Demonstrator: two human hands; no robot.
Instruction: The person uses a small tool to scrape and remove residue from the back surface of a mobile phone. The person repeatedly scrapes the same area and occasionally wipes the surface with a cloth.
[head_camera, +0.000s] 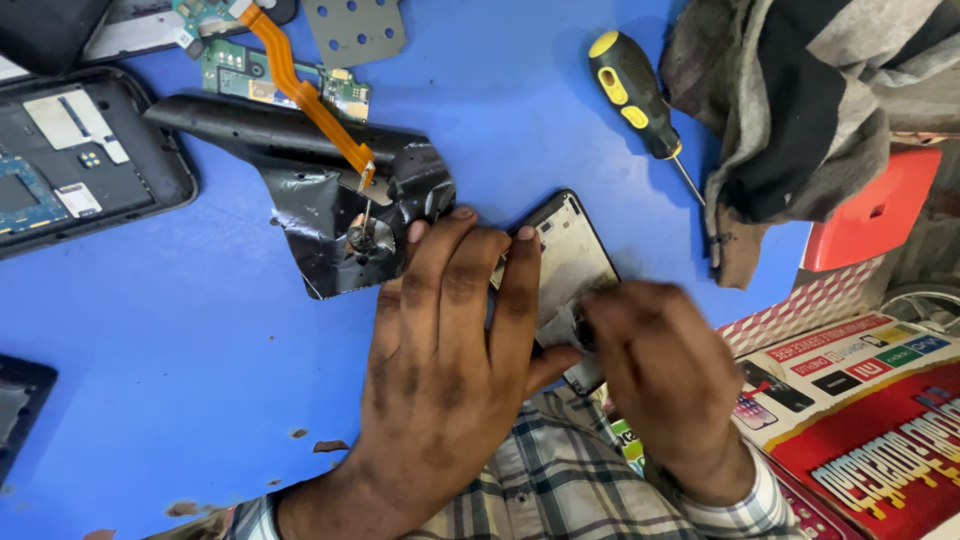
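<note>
Head camera is showing the left hand (440, 350) lying flat, fingers spread, pinning the phone frame (565, 265) on the blue desk (180, 380). The right hand (665, 375) is blurring at its lower edge, grip unclear. Pressing harder could be cracking the thin frame.

The left hand (440, 350) covers most of the opened phone frame (570, 255), the right hand (665, 375) is motion-blurred with its grip unreadable, and the picture's left edge cuts off the opened tablet (70, 160).

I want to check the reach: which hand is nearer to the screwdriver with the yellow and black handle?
Right. The right hand lies below the screwdriver, on the phone frame; the left hand is farther left, flat over the frame.
</note>
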